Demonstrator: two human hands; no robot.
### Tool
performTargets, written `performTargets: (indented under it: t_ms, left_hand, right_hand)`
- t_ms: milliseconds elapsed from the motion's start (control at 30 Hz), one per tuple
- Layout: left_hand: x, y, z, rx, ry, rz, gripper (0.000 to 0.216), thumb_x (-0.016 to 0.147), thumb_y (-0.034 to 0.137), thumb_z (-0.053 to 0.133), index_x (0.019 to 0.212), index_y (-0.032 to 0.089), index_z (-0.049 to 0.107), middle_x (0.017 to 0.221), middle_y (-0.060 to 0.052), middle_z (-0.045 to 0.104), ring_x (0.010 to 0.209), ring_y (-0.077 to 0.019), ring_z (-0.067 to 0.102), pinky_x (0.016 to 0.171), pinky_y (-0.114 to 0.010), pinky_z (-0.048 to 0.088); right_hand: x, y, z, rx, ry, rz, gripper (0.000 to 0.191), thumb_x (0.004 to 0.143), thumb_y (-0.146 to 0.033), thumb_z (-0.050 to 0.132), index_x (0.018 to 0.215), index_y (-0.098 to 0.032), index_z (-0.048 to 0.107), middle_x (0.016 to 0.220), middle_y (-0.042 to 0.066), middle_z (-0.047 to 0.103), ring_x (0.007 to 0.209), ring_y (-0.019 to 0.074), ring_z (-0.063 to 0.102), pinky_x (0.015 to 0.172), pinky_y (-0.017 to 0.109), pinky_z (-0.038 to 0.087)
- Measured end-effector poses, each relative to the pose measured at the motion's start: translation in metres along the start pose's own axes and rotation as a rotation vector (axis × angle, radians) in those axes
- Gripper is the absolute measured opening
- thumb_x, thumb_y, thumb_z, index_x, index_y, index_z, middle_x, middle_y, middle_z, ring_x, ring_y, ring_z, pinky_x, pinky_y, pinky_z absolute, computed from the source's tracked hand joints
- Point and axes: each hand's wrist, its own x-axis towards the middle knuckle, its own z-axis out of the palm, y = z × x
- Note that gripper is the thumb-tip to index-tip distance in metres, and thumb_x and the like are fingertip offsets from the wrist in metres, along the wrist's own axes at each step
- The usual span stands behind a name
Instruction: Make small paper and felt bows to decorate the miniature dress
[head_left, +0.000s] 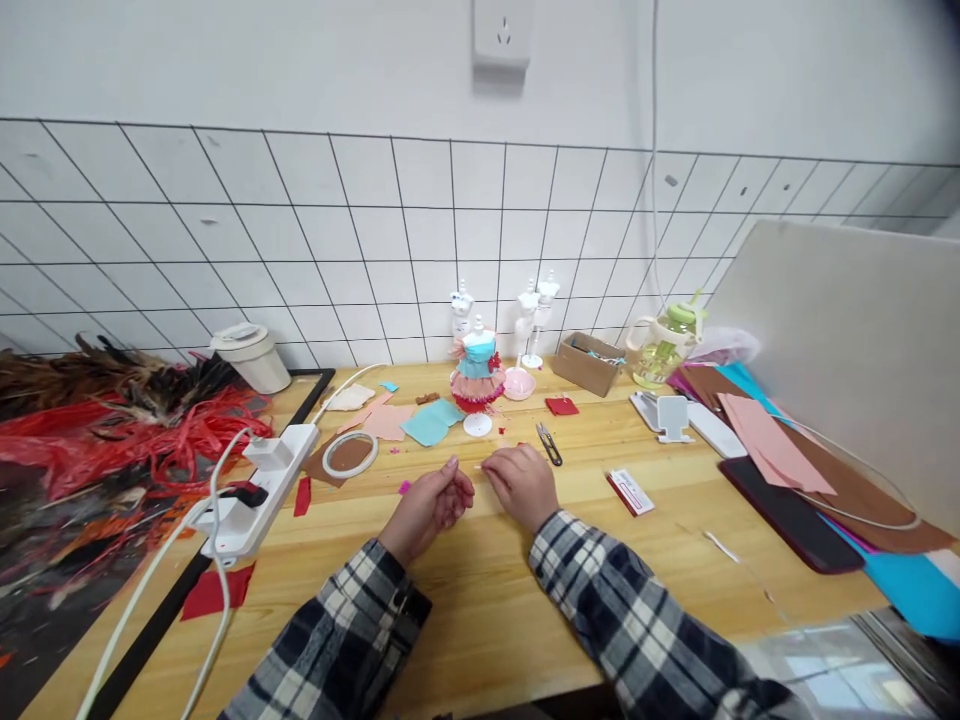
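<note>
My left hand [430, 508] is above the middle of the table, its fingers curled in. Whatever those fingers hold, if anything, is hidden. Close beside it, my right hand [523, 484] has thumb and fingers pressed together; a tiny pale bit shows at the fingertips, too small to name. Behind the hands stands a small mannequin [478, 372] in a layered blue, pink and red dress. A pair of thread snips [550, 444] lies just right of my right hand. Blue fabric pieces [433, 422] and a roll of white tape [350, 456] lie to the left.
A white power strip [259, 490] with cables runs along the left. At the back are bare mannequins [526, 312], a pink bowl [518, 384], a cardboard box [588, 364] and a jug [660, 350]. Rightward lie a small booklet [631, 492], a phone stand [673, 418] and stacked coloured sheets [772, 442].
</note>
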Motion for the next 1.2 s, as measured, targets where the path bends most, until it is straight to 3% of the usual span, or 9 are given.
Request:
performTargets:
  t_ms: [167,400,600,867,1033,1200]
  left_hand:
    - [0.001,-0.021,-0.004,-0.035,-0.030,-0.115,0.055,0.075,0.066,0.059,0.075,0.011,0.064,0.065,-0.005,0.062,0.049,-0.0081,0.052,0.036,-0.016,0.021]
    - [-0.005,-0.022,0.004,-0.089,0.012,-0.097,0.038,0.073,0.049,0.070,0.075,0.012,0.063,0.066,-0.001,0.059,0.052,-0.0076,0.053,0.040,-0.015,0.034]
    - [-0.005,-0.024,0.004,-0.142,0.031,-0.074,0.029,0.073,0.040,0.073,0.078,0.012,0.064,0.067,-0.001,0.060,0.054,-0.0078,0.055,0.045,-0.016,0.038]
    - [-0.005,-0.022,0.003,-0.142,0.064,-0.152,0.045,0.077,0.057,0.063,0.076,0.012,0.065,0.066,-0.002,0.060,0.052,-0.0075,0.056,0.038,-0.015,0.030]
    - [-0.006,-0.024,0.001,-0.120,0.040,-0.141,0.030,0.074,0.041,0.072,0.077,0.012,0.066,0.065,0.000,0.059,0.053,-0.0072,0.055,0.041,-0.016,0.033]
    - [-0.006,-0.024,0.002,-0.144,0.025,-0.112,0.021,0.075,0.033,0.069,0.072,0.012,0.065,0.066,-0.002,0.062,0.056,-0.0083,0.056,0.050,-0.018,0.040]
  right_hand:
    - [-0.011,0.017,0.012,-0.078,0.057,-0.202,0.008,0.089,-0.025,0.061,0.090,-0.025,0.068,0.087,-0.001,0.073,0.076,0.0156,0.053,0.074,0.032,0.036]
    - [-0.006,0.019,-0.002,-0.025,0.044,-0.242,0.007,0.089,-0.023,0.061,0.090,-0.025,0.068,0.089,-0.002,0.073,0.079,0.0159,0.052,0.077,0.034,0.035]
    - [-0.007,0.016,-0.003,-0.012,-0.019,-0.306,0.012,0.091,-0.022,0.057,0.087,-0.025,0.068,0.088,-0.004,0.073,0.078,0.0159,0.051,0.075,0.034,0.036]
    - [-0.007,0.014,-0.003,0.018,-0.010,-0.247,0.011,0.091,-0.024,0.059,0.087,-0.024,0.068,0.088,-0.002,0.073,0.079,0.0156,0.052,0.075,0.033,0.036]
    - [-0.006,0.012,-0.003,0.018,-0.030,-0.302,0.013,0.091,-0.023,0.058,0.086,-0.025,0.070,0.088,-0.002,0.073,0.078,0.0154,0.051,0.073,0.033,0.036]
    - [-0.007,0.012,-0.001,0.021,-0.033,-0.315,0.015,0.091,-0.022,0.057,0.088,-0.026,0.071,0.089,-0.002,0.073,0.077,0.0154,0.052,0.073,0.033,0.037]
